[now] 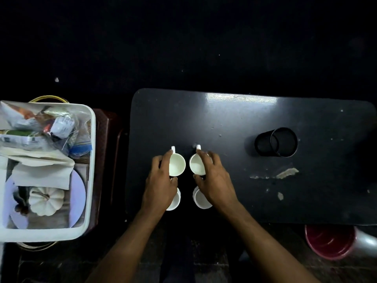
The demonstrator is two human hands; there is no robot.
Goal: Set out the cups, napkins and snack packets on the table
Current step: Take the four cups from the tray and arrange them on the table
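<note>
head view, as we look down on it: white tray [92, 160] left of the dark table [234, 119], and in it we count snack packets [40, 123] heaped at the far end, folded white napkins [40, 170] in the middle, a pale plate [78, 193] and a small white pumpkin [46, 201] at the near end. on the table, four white cups in two pairs. far left cup [177, 165] and far right cup [196, 164] stand upright, mouths up, empty, handles pointing away from us. near left cup [175, 201] and near right cup [201, 199] sit partly hidden under our wrists. our left hand [161, 184] curls around the far left cup, fingers on its rim; our right hand [214, 180] likewise clasps the far right cup. black mesh holder [283, 141] lies tipped on its side well to the right, mouth towards us. red bucket [330, 242] sits below the table's near right edge.
</note>
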